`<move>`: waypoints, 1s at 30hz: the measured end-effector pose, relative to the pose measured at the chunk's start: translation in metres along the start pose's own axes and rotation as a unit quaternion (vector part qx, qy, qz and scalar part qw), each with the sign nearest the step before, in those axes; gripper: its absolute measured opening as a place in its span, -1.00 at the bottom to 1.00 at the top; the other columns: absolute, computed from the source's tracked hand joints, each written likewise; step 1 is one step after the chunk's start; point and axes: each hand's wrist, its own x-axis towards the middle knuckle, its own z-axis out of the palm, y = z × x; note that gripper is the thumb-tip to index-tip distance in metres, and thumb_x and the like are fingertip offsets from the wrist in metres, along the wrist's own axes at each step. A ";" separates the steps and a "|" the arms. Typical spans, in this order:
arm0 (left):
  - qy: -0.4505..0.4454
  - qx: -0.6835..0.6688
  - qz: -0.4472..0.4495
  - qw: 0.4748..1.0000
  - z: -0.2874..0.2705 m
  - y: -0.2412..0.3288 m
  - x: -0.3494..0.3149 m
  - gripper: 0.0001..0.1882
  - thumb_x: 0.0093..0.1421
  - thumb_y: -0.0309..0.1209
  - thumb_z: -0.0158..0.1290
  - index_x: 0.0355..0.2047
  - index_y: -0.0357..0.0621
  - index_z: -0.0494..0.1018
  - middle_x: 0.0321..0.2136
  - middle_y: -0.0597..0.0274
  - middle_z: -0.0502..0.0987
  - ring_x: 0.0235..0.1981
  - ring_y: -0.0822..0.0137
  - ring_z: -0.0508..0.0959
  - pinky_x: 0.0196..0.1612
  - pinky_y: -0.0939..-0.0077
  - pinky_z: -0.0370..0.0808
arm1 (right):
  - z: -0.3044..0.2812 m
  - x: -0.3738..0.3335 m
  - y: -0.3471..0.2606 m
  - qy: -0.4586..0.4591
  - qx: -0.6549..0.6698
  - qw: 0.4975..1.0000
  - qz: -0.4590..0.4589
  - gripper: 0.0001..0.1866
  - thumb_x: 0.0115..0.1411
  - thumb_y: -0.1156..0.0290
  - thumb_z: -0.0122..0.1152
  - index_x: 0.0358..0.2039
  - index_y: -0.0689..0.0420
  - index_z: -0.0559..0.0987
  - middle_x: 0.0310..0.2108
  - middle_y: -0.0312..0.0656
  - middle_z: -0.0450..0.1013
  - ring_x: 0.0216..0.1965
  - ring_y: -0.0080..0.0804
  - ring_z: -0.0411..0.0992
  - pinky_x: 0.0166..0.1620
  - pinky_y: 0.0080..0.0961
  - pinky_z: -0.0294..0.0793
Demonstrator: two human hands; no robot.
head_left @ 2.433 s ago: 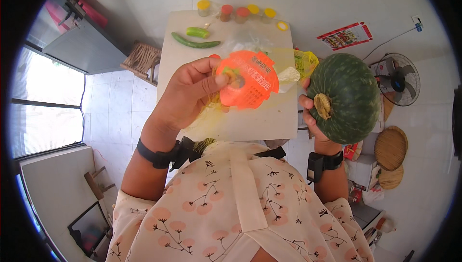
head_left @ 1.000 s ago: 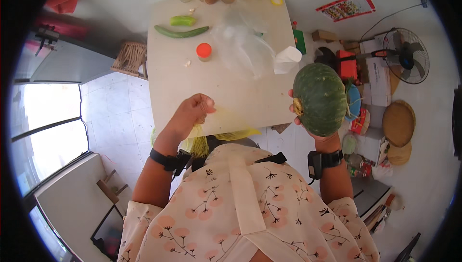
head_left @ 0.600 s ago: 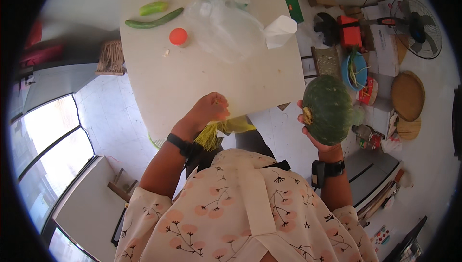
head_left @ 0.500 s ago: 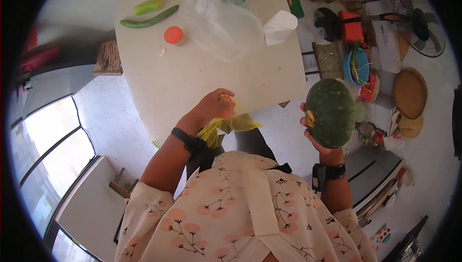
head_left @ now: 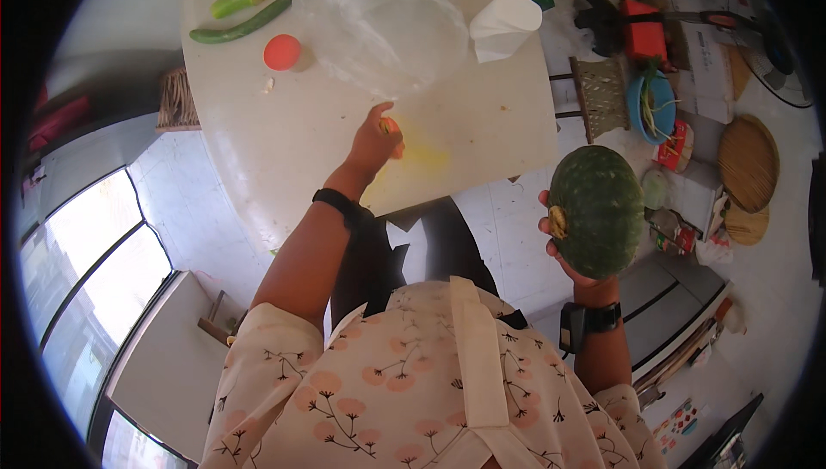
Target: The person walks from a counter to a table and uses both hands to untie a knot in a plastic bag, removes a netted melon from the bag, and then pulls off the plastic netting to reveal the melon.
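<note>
On my right, my right hand point(head_left: 568, 267) cups a dark green pumpkin point(head_left: 598, 211) from below, its tan stem turned toward my fingers, off the table's right side. My left hand point(head_left: 372, 146) is over the near part of the white table point(head_left: 301, 133), closed around the orange-red part point(head_left: 392, 128) of a yellow mesh bag. The bag's yellow netting point(head_left: 422, 156) is smeared by motion and spreads to the right of that hand, over the tabletop. What is inside the netting, if anything, cannot be made out.
On the table are a crumpled clear plastic bag point(head_left: 379, 30), a white paper roll point(head_left: 506, 28), a red round-topped container point(head_left: 282, 52), a long cucumber point(head_left: 245, 26) and a shorter green vegetable point(head_left: 238, 2). Right of it stand a blue basin point(head_left: 651, 107) with green stalks and a fan point(head_left: 766, 47).
My left hand has moved forward from the table's near edge with the mesh bag, whose netting hung below it before. The pumpkin stays in my right hand. The view has shifted slightly.
</note>
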 end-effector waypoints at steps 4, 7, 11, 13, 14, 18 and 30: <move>0.103 0.075 0.043 0.991 -0.011 0.003 0.028 -0.44 0.06 -0.48 0.06 0.13 -0.22 0.31 -0.40 0.07 0.54 -0.45 0.28 0.58 -0.35 0.44 0.52 | -0.014 0.000 -0.002 0.039 0.007 0.999 -0.016 -0.16 0.22 -0.11 0.13 0.36 0.06 0.08 0.23 0.35 0.10 0.07 0.34 0.34 -0.14 0.24 0.58; 0.093 0.018 0.025 0.995 -0.020 0.017 0.039 -0.48 0.12 -0.50 0.02 0.13 -0.24 0.30 -0.28 0.13 0.53 -0.31 0.31 0.55 -0.22 0.47 0.51 | -0.022 0.003 -0.006 0.026 -0.002 1.000 -0.005 -0.16 0.22 -0.10 0.13 0.35 0.07 0.08 0.24 0.35 0.09 0.07 0.35 0.34 -0.16 0.24 0.58; 0.143 0.028 0.137 0.980 -0.018 0.050 0.039 -0.63 0.13 -0.49 0.00 -0.02 -0.25 0.37 -0.35 0.18 0.53 -0.35 0.37 0.54 -0.29 0.47 0.50 | -0.018 0.006 -0.005 0.045 -0.002 0.999 -0.001 -0.17 0.23 -0.11 0.10 0.35 0.07 0.10 0.23 0.33 0.12 0.06 0.34 0.35 -0.19 0.25 0.59; 0.053 0.022 0.097 0.994 -0.024 0.055 0.043 -0.74 0.13 -0.51 -0.02 -0.14 -0.26 0.42 -0.41 0.22 0.52 -0.37 0.43 0.53 -0.33 0.51 0.47 | -0.016 0.007 -0.003 0.067 -0.051 0.996 -0.029 -0.19 0.24 -0.14 0.06 0.34 0.07 0.12 0.22 0.32 0.14 0.05 0.33 0.36 -0.22 0.23 0.61; 0.054 0.023 0.101 0.993 -0.026 0.055 0.046 -0.74 0.13 -0.51 -0.02 -0.14 -0.26 0.42 -0.41 0.22 0.52 -0.37 0.43 0.53 -0.33 0.51 0.47 | -0.016 0.008 -0.003 0.074 -0.068 0.994 -0.040 -0.20 0.24 -0.14 0.05 0.33 0.06 0.12 0.21 0.32 0.15 0.05 0.32 0.37 -0.23 0.22 0.61; -0.104 0.092 0.075 0.988 -0.031 0.071 0.037 -0.57 0.05 -0.45 0.01 -0.03 -0.26 0.44 -0.55 0.23 0.50 -0.59 0.40 0.47 -0.47 0.49 0.38 | -0.016 0.014 -0.003 0.087 -0.039 0.995 -0.014 -0.23 0.26 -0.16 0.00 0.32 0.05 0.15 0.19 0.33 0.17 0.06 0.30 0.37 -0.27 0.20 0.62; -0.171 -0.346 0.007 0.923 -0.044 0.134 0.037 -0.53 0.11 -0.54 0.06 0.07 -0.28 0.35 -0.14 0.11 0.45 -0.15 0.29 0.53 -0.10 0.52 0.51 | -0.010 0.025 -0.007 0.063 0.003 0.998 -0.014 -0.19 0.25 -0.26 -0.12 0.32 0.06 0.16 0.17 0.35 0.20 -0.01 0.33 0.41 -0.25 0.24 0.60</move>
